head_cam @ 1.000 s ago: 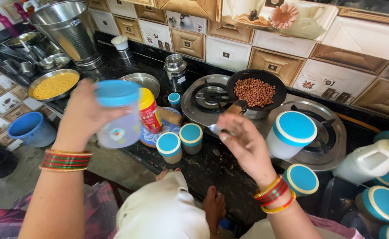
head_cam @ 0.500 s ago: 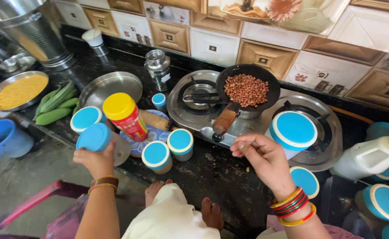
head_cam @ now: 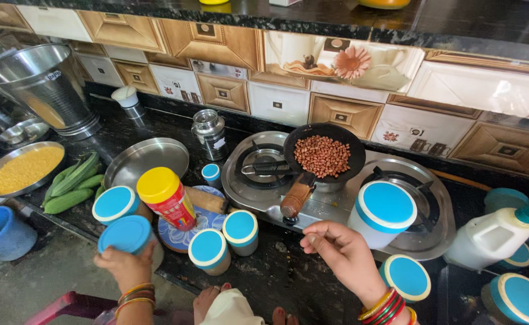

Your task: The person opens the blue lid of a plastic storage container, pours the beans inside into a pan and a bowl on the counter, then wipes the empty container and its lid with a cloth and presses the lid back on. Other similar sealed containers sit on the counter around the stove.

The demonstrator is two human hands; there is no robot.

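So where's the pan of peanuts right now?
The black pan of peanuts sits on the left burner of the steel stove, near the middle of the head view, its wooden handle pointing toward the right hand.

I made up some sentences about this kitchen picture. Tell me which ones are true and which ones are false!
1. The black pan on the stove holds peanuts. True.
2. The left hand holds a jar with a red lid. False: the lid of the jar is blue.
3. The bottle with the yellow cap is lying on its side. False: it stands up, a bit tilted in the view.
4. Green vegetables lie beside the steel plate of yellow grains. True.
5. The right hand is gripping the pan's wooden handle. False: it is close to the handle but apart from it, fingers curled.
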